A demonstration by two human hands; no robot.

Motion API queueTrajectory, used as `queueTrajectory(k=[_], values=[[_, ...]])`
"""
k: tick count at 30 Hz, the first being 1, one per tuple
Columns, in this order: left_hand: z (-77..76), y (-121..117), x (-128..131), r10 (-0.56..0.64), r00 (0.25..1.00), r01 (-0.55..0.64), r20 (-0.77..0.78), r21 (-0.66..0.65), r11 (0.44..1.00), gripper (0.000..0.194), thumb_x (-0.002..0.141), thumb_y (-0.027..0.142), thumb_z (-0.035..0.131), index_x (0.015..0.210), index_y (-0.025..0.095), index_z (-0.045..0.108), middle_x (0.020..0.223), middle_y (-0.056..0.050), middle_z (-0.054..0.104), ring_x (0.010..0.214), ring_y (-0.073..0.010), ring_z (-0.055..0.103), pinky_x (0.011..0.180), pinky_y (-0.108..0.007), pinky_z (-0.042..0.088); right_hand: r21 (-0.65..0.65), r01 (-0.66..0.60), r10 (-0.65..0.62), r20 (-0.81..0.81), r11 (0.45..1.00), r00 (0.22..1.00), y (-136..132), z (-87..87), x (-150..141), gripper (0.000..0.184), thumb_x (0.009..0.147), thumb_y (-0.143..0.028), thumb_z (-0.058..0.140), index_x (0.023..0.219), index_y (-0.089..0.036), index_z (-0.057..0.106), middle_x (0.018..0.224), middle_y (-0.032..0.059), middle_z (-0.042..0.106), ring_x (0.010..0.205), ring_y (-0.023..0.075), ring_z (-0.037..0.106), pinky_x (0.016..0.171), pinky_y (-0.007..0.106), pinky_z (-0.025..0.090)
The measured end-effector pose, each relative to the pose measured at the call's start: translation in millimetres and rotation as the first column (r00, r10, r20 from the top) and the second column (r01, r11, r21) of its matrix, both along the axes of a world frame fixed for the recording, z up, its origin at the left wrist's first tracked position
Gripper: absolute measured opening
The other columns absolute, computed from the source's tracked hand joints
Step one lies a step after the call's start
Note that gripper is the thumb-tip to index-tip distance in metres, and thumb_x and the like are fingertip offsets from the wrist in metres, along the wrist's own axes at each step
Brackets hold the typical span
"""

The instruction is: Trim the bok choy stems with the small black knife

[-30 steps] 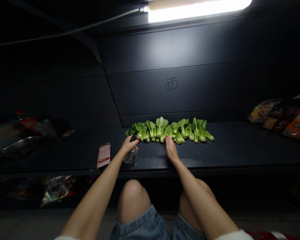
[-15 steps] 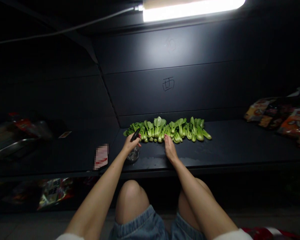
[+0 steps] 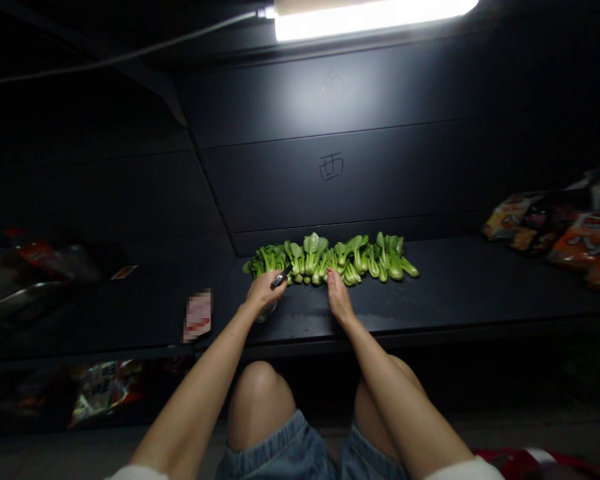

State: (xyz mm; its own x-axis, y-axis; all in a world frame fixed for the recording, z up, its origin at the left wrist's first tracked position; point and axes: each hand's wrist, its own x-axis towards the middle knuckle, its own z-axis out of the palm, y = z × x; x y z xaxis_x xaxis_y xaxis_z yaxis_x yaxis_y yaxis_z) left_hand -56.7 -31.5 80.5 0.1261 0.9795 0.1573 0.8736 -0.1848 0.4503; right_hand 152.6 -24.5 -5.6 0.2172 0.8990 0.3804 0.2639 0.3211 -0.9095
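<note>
From my remote station I saw white sleeves, the left (image 3: 139, 473) and the right (image 3: 464, 469), their edges just showing at the bottom of my view. Below them the slim forearms (image 3: 203, 400) were bare, as were the left hand (image 3: 266, 288) and right hand (image 3: 339, 295). I also saw blue denim shorts (image 3: 275, 450), creased and thickly hemmed, above rounded, bare knees (image 3: 260, 393).

Handwritten 西 (image 3: 331, 167) on dark back panel (image 3: 260, 190), upper centre of frame; fainter mark (image 3: 333, 87) above, illegible. Lettering on foil packet (image 3: 100, 390), lower left, and snack bags (image 3: 587, 243), far right, too blurred to read.
</note>
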Motion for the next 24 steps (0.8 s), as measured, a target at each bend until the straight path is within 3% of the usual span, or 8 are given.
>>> queueTrajectory(k=[7, 13, 18, 24], values=[[-1.8, 1, 2, -0.009, 0.997, 0.013, -0.077, 0.051, 0.999, 0.024, 0.085, 0.039, 0.050, 0.088, 0.022, 0.066, 0.080, -0.004, 0.070, 0.076, -0.0192, 0.064, 0.061, -0.023, 0.038, -0.014, -0.007, 0.007, 0.020, 1.000, 1.000, -1, 1.9, 6, 0.073, 0.089, -0.070, 0.023, 0.126, -0.016, 0.057, 0.126, 0.0148, 0.062, 0.120, 0.0269, 0.055, 0.105, 0.043, 0.038], [-0.1, -1, 1, -0.002, 0.995, 0.008, -0.095, 0.064, 0.998, 0.026, 0.087, 0.042, 0.049, 0.095, 0.023, 0.066, 0.084, -0.004, 0.070, 0.079, -0.0194, 0.065, 0.064, -0.022, 0.039, 0.001, -0.009, 0.009, 0.016, 1.000, 1.000, -1, 2.3, 11, 0.071, 0.090, -0.069, 0.024, 0.126, -0.018, 0.057, 0.127, 0.0142, 0.062, 0.120, 0.0267, 0.055, 0.105, 0.042, 0.039], [1.2, -3, -1, 0.011, 0.992, -0.004, -0.123, 0.063, 0.998, 0.026, 0.088, 0.042, 0.047, 0.090, 0.023, 0.065, 0.078, -0.005, 0.070, 0.077, -0.0198, 0.065, 0.064, -0.023, 0.038, -0.015, -0.014, 0.015, 0.027, 1.000, 1.000, -3, 3.9, 13, 0.073, 0.090, -0.069, 0.023, 0.127, -0.017, 0.056, 0.128, 0.0147, 0.061, 0.120, 0.0268, 0.055, 0.105, 0.042, 0.038], [-3.6, -1, -4, -0.012, 0.993, 0.025, -0.114, 0.118, 0.993, 0.027, 0.088, 0.043, 0.046, 0.091, 0.023, 0.064, 0.086, -0.005, 0.071, 0.080, -0.0194, 0.064, 0.064, -0.024, 0.038, -0.015, 0.006, -0.006, 0.031, 1.000, 1.000, -3, 3.3, 15, 0.076, 0.089, -0.071, 0.022, 0.127, -0.015, 0.057, 0.130, 0.0159, 0.060, 0.123, 0.0274, 0.053, 0.106, 0.043, 0.037]])
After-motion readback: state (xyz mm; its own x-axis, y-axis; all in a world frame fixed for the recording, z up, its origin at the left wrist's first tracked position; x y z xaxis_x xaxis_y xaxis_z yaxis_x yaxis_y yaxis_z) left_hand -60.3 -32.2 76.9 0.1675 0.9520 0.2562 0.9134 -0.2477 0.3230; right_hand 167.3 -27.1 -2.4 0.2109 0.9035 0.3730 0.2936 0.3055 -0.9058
